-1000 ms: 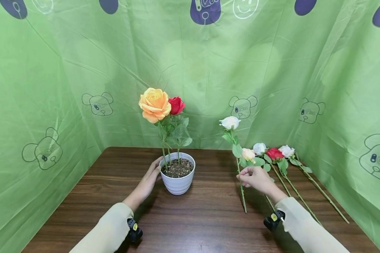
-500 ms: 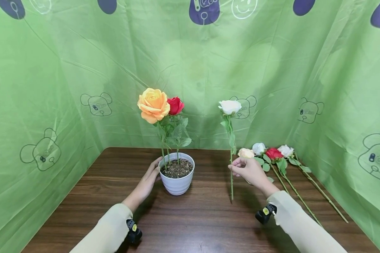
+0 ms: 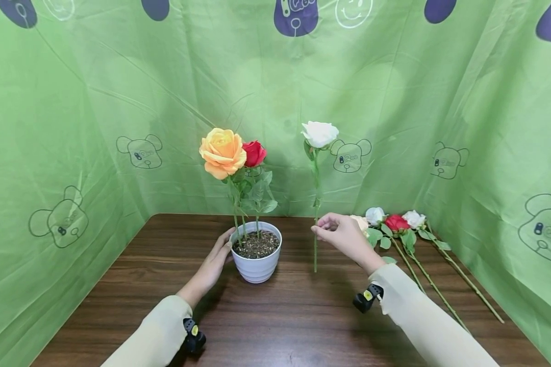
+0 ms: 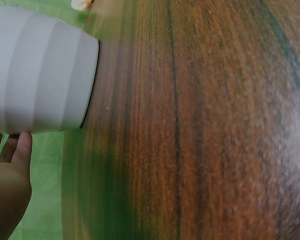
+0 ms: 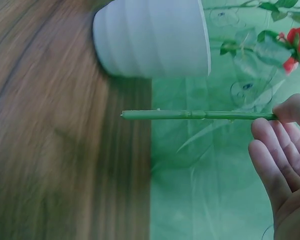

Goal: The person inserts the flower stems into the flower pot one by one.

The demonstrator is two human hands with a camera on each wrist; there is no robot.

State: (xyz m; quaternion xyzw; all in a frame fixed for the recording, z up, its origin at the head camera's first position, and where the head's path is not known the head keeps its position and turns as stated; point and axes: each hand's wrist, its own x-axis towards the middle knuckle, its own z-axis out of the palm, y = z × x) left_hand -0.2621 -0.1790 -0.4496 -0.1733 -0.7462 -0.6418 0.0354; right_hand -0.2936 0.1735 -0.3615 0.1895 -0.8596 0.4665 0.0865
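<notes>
My right hand point(image 3: 342, 237) pinches the stem of a white rose point(image 3: 320, 134) between thumb and fingers. The rose is upright, to the right of the white pot point(image 3: 257, 266), and its cut stem end point(image 5: 140, 114) points down over the table. My left hand point(image 3: 213, 262) rests against the left side of the pot, fingers extended along its wall; in the left wrist view, fingertips point(image 4: 24, 141) touch the ribbed side. Dark soil point(image 3: 259, 244) fills the pot. An orange rose point(image 3: 223, 153) and a red rose point(image 3: 254, 153) stand planted in it, toward its left and back.
Several roses lie on the wooden table point(image 3: 275, 326) at the right, among them a red one point(image 3: 397, 223), a white one point(image 3: 415, 219) and a peach one point(image 3: 360, 223), partly behind my right hand. A green printed curtain point(image 3: 284, 92) hangs behind the table and at both sides.
My right hand has lifted the white rose and carried it left toward the pot, and the stem has come more upright. My left hand stays against the pot.
</notes>
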